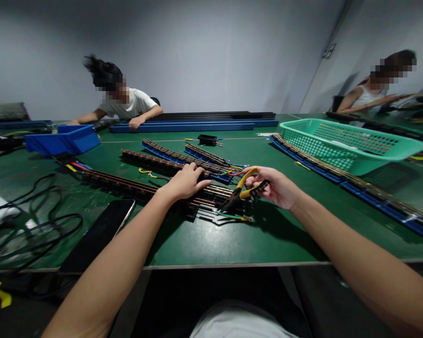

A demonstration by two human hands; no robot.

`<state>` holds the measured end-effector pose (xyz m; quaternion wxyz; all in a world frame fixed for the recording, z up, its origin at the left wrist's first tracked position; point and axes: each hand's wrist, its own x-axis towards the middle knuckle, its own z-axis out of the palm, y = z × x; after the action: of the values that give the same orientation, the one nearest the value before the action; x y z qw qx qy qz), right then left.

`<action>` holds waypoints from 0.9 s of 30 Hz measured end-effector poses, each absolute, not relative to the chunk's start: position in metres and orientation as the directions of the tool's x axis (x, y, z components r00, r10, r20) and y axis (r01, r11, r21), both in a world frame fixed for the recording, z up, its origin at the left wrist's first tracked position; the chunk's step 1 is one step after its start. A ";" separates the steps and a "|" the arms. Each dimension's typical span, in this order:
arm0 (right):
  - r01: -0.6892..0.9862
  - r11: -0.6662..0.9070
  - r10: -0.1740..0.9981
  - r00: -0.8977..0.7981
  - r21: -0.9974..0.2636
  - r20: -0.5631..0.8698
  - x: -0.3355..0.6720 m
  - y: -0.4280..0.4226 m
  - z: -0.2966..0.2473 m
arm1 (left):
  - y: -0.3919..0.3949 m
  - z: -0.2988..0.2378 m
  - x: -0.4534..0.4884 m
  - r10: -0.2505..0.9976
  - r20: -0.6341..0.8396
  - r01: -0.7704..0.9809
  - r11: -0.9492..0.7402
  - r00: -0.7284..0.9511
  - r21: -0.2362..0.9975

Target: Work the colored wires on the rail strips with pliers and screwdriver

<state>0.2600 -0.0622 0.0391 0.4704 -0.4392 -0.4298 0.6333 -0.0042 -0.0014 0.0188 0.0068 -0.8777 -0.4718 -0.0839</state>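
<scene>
My right hand (273, 187) grips a pair of pliers (245, 188) with yellow handles. Their dark jaws point down and left, at the metal end of a black rail strip with copper-coloured conductors (127, 184). A green-and-yellow wire (234, 217) runs from that end along thin metal plates. On top of the strip rests my left hand (186, 182), palm down with fingers spread. Whether the jaws are closed on the metal I cannot tell. Behind my hands lie shorter blue-based rail strips (183, 157) with coloured wires at their ends.
A green plastic basket (352, 145) and a long curved rail strip (348, 180) are at right. At left are a blue bin (63, 140), a phone (98, 234) and tangled black cables (31, 211). Two people sit across the table, near long blue rails (197, 126).
</scene>
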 end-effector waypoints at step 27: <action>-0.139 -0.214 0.946 -0.278 -0.967 -0.169 0.262 -0.064 0.038 | -0.001 0.018 -0.004 0.829 0.147 0.833 -0.551 0.540 0.047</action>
<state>0.2616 -0.0639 0.0379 0.4181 -0.4317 -0.4671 0.6486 -0.0039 -0.0015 0.0183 0.0142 -0.8773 -0.4737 -0.0763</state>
